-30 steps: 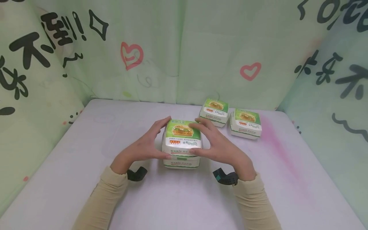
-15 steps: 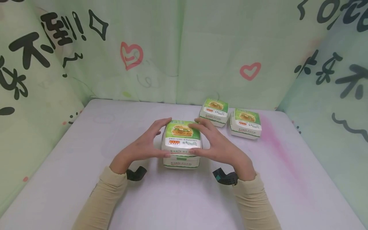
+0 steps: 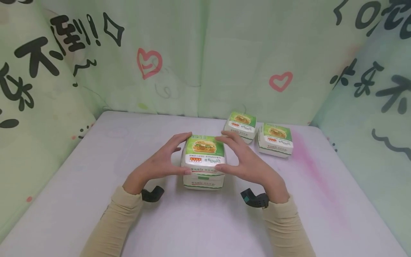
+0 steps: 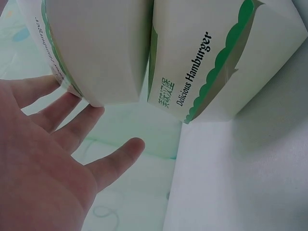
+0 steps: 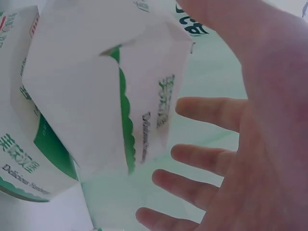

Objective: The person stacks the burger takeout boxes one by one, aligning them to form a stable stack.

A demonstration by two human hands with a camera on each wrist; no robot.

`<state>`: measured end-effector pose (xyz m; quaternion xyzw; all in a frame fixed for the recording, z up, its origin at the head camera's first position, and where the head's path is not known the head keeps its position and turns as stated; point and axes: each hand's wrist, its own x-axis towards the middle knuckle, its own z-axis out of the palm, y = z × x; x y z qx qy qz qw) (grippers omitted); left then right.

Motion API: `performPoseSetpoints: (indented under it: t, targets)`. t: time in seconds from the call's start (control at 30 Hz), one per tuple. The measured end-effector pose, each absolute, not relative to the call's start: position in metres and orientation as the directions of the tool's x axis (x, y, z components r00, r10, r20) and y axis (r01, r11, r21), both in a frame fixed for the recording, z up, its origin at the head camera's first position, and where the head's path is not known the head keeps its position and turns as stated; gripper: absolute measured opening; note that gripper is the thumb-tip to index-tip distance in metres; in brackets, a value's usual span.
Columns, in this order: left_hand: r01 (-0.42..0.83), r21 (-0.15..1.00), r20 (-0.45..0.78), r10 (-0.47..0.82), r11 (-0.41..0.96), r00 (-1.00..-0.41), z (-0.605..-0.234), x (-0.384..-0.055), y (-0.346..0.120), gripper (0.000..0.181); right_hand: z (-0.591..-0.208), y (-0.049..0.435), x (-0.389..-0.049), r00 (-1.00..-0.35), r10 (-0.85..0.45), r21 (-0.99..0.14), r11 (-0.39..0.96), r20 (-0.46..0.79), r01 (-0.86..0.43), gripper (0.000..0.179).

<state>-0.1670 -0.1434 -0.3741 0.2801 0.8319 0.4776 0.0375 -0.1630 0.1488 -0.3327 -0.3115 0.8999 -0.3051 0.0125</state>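
Upper hamburger box point(image 3: 204, 157) sits on the lower hamburger box point(image 3: 203, 184), left hand point(image 3: 162, 161) grasping its side, thumb in front. Right hand point(image 3: 250, 162) looks released, fingers straight and spread beside the upper box; contact hard to tell. Thin card: probably light, slightly slick, easily dented; best held low on opposite sides, gently. Rear hamburger box point(image 3: 240, 125) and right-hand hamburger box point(image 3: 275, 141) are on the bench point(image 3: 192, 221), behind-right of the lower hamburger box. All look closed, contents hidden.
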Motion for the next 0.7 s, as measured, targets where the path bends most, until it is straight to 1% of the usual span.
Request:
performPoseSetpoints:
  t: [0.1,0.3,0.43,0.7]
  targets:
    - [0.425,0.817,0.201,0.499,0.389,-0.843,-0.374,-0.168,-0.143,0.105,-0.332,0.155,-0.164,-0.813,-0.554,-0.564,0.618,0.181,-0.547,0.074]
    - [0.411,0.824,0.191,0.492,0.389,-0.849,-0.375,-0.167,-0.143,0.104,-0.331,0.169,-0.166,-0.835,-0.527,-0.571,0.641,0.158,-0.513,0.075]
    - [0.412,0.825,0.193,0.491,0.388,-0.849,-0.375,-0.167,-0.144,0.105,-0.329,0.175,-0.168,-0.846,-0.507,-0.564,0.655,0.165,-0.502,0.077]
    - [0.434,0.815,0.208,0.505,0.385,-0.838,-0.375,-0.167,-0.143,0.104,-0.325,0.184,-0.171,-0.869,-0.469,-0.551,0.689,0.158,-0.471,0.079]
